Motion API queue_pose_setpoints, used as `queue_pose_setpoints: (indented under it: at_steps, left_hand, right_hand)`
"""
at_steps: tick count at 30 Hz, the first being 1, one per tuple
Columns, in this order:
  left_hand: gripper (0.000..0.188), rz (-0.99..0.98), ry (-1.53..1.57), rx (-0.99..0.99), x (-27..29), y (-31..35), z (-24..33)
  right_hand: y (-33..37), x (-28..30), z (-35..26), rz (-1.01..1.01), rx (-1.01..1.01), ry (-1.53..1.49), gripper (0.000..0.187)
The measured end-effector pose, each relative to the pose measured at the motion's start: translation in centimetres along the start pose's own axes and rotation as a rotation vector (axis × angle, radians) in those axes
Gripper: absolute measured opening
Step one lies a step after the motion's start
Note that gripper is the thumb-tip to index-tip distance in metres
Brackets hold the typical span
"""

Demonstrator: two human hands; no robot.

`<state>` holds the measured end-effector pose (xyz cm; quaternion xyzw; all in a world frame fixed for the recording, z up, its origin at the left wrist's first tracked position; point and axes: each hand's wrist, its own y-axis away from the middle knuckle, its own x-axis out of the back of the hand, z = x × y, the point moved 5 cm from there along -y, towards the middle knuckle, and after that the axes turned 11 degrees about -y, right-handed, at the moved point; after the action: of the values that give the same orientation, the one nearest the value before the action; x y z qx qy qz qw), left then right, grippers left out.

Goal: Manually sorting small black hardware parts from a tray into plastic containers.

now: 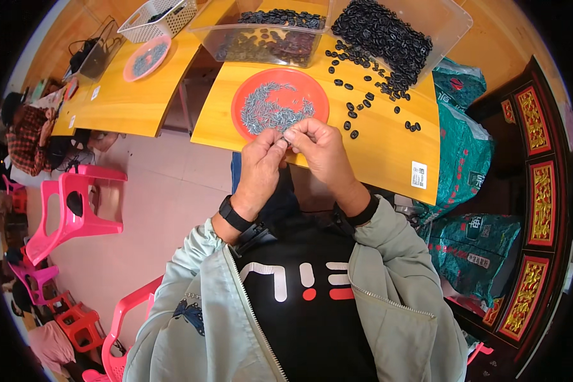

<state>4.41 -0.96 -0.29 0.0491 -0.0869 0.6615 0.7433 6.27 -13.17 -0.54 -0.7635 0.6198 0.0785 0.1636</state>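
My left hand [258,164] and my right hand [323,153] meet at the near rim of a round red plate [304,81]. Thumbs and fingertips of both are pinched together, almost touching each other. Whatever sits between them is too small and too covered to name. On the plate lies a heap of small, thin grey metal pieces [261,113], thickest along the left and near sides. To the right of the plate, loose black oval pieces [351,107] with holes are scattered over the yellow table [388,153].
Two clear plastic tubs, the left tub [261,48] and the tipped right tub [449,28], hold many black pieces at the back. Green woven sacks [461,149] stand at the right. A second table [130,102] carries a pink plate [162,43]. A pink stool [89,204] stands left; a person [35,137] sits beyond.
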Motion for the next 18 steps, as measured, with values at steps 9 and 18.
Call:
queue_pose_setpoints:
  at_steps: [9,18]
  left_hand:
    - [0.016,0.05,0.031,0.019,0.3,-0.3,-0.6]
    - [0.014,0.002,0.078,0.028,0.2,-1.4,-1.6]
  right_hand:
    - [0.4,-0.4,1.1,0.073,-0.047,-0.121,0.011]
    - [-0.4,1.8,0.7,0.091,-0.114,-0.038,0.012]
